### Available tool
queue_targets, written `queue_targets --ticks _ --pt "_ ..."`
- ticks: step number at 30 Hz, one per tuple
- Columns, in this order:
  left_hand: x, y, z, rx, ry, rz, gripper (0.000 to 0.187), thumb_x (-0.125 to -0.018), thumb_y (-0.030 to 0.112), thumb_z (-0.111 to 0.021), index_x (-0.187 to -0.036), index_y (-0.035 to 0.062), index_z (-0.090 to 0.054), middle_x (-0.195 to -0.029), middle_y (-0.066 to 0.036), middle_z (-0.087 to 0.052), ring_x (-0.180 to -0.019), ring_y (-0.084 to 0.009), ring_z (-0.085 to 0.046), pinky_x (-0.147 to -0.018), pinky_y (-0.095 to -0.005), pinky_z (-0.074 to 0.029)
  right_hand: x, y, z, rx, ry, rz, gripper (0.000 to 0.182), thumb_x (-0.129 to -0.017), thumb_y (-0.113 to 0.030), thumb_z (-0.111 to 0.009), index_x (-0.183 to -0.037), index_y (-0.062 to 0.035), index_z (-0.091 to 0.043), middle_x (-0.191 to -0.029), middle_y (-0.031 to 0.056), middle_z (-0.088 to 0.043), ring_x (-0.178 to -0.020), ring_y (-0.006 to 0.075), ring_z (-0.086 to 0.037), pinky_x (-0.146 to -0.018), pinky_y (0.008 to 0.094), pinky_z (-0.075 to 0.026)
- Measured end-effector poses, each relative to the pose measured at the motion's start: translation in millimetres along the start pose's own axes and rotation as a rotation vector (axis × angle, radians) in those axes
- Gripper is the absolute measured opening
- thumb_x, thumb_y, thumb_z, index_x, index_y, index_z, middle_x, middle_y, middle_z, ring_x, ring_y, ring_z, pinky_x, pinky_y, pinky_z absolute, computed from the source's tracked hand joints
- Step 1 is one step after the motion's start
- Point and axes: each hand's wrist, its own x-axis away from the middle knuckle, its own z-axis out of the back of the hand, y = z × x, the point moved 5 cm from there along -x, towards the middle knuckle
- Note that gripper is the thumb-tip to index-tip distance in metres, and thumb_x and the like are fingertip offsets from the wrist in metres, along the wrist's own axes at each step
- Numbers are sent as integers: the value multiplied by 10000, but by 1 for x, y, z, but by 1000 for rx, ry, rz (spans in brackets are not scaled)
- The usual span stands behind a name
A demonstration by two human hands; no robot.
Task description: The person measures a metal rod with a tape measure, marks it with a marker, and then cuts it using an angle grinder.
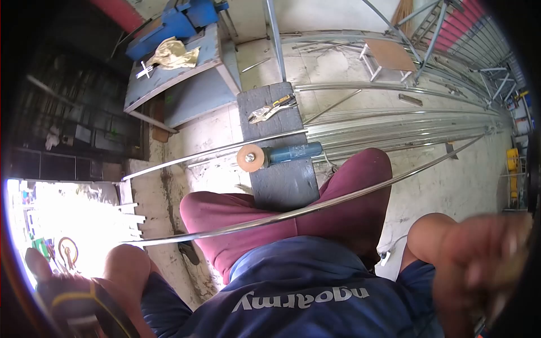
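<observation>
My left hand [36, 265] is raised close to the camera at the lower left. It is closed around a black thing with a yellow band [84, 301], partly cut off by the frame. My right hand [484, 253], smeared by motion, is at the lower right edge with its fingers bent. A pale shape shows beside those fingers, too blurred to name. Across my lap lies a long shiny metal tube [293, 214], apart from both hands. Beyond my knees a blue angle grinder [293, 152] with a brown disc rests on a dark narrow bench [282, 183].
Locking pliers [270, 110] lie farther along the bench, near another metal tube [220, 149] that crosses it. Many long tubes [389, 127] lie on the floor to the right. A metal table [174, 87] with a blue vise [180, 25] and a cloth [172, 53] stands at the back left.
</observation>
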Motion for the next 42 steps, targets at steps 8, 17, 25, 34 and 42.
queue_targets --ticks 8,17,25,34,42 --pt "21 48 -27 -122 -40 -123 523 -1207 481 -434 -1407 45 -642 -1571 -296 -524 -1515 -502 -472 -1125 -725 -499 -23 -37 -21 -122 -11 64 329 -1057 -162 -672 -1367 -86 -591 -1072 -10 -645 -729 154 -659 -957 506 -486" --pt "30 91 -31 -234 -77 -190 526 -1206 485 -430 -1411 48 -639 -1543 -285 -533 -1492 -493 -486 -1105 -719 -511 -33 -61 -18 -188 -22 80 282 -1053 -153 -655 -1320 -80 -601 -1003 -2 -638 -698 160 -648 -897 477 -513" --pt "34 88 -31 -242 -72 -181 529 -1205 488 -427 -1415 50 -636 -1518 -275 -542 -1471 -485 -497 -1088 -713 -521 -38 -70 -21 -204 -16 70 241 -1050 -146 -641 -1278 -75 -610 -941 5 -632 -671 165 -639 -844 452 -537" --pt "37 87 -27 -262 -71 -207 533 -1204 492 -423 -1419 52 -633 -1490 -264 -552 -1447 -475 -511 -1069 -707 -533 -37 -61 -28 -189 -2 99 198 -1046 -137 -624 -1232 -69 -620 -873 13 -625 -640 170 -628 -784 424 -564" --pt "41 96 -27 -302 -66 -223 536 -1203 495 -419 -1422 54 -631 -1465 -254 -561 -1426 -467 -522 -1052 -701 -543 -39 -56 -32 -222 -9 119 163 -1043 -129 -609 -1190 -64 -629 -811 20 -618 -613 175 -618 -731 398 -589"
